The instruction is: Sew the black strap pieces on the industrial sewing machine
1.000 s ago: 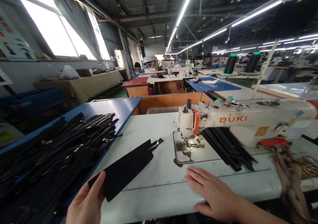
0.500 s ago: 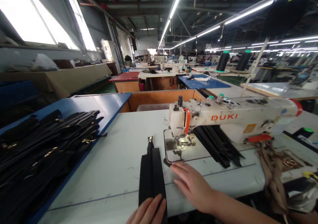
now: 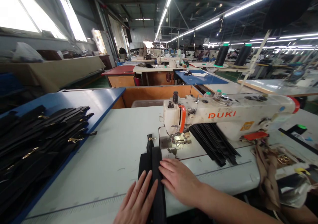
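A black fabric piece with a zipper [image 3: 151,157] lies lengthwise on the pale sewing table [image 3: 119,151], its metal pull pointing away from me, just left of the needle plate. My left hand [image 3: 136,200] lies flat on its near part, fingers stretched out. My right hand [image 3: 179,179] rests flat beside it on the right, fingertips touching the fabric's right edge. The white DUKI sewing machine [image 3: 223,114] stands right behind my right hand, its lit needle area [image 3: 177,139] close to the fabric's far end.
A big heap of black zippered pieces [image 3: 37,141] covers the blue side table at left. Black strips [image 3: 213,142] lie under the machine arm. Brown straps with metal rings [image 3: 270,164] hang at the right edge. An orange bin [image 3: 154,98] sits behind the table.
The black piece was swung from the left, turned lengthwise and slid forward toward the needle. My left hand moved up onto it, and my right hand shifted left to its edge.
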The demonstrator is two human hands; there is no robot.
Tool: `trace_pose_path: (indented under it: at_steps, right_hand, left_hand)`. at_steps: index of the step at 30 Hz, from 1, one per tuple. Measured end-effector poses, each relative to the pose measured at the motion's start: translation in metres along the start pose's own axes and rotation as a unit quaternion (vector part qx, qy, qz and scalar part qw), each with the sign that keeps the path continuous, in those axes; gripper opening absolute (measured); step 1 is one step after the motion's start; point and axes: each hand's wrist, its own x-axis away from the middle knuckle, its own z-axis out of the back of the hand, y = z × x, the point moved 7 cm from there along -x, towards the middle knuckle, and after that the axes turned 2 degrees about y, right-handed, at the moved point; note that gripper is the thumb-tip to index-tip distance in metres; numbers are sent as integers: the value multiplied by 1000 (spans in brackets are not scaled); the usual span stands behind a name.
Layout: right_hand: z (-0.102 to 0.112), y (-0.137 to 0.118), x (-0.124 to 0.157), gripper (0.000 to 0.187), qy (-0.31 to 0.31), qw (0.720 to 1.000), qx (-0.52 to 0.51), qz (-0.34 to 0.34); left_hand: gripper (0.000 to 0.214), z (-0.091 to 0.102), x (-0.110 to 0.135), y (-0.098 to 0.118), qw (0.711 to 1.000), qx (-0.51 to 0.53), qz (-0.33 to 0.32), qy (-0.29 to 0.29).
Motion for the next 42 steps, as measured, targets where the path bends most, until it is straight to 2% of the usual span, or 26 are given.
trace_pose_path:
  at_steps: [5, 10, 12, 17, 19, 25, 31, 35, 42]
  right_hand:
    - [4, 2, -2, 32, 14, 1000, 24, 10]
    - [12, 16, -3, 25, 18, 999, 41, 13]
    - [16, 23, -3, 25, 25, 998, 54, 12]
    - [22, 43, -5, 23, 29, 997, 71, -7]
    - [24, 50, -6, 23, 32, 997, 73, -21]
    - [25, 59, -5, 26, 41, 995, 71, -50]
    - [24, 62, -5, 28, 43, 995, 65, -62]
    - [22, 64, -5, 27, 46, 995, 63, -63]
    - [21, 65, -4, 27, 49, 995, 54, -65]
  left_hand:
    - [96, -34, 1, -5, 993, 60, 11, -105]
    - [102, -60, -8, 0, 990, 72, 14, -116]
    - [101, -59, -19, 5, 988, 83, 16, -129]
    - [89, -39, -52, 9, 984, 104, 13, -147]
    - [88, -39, -59, 8, 981, 112, 12, -160]
    - [89, -53, -64, 6, 980, 110, 5, -164]
    - [91, -48, -68, 6, 988, 112, -8, -102]
    - [90, -47, -69, 5, 990, 113, -16, -83]
    - [87, -41, -73, 5, 984, 122, -13, -126]
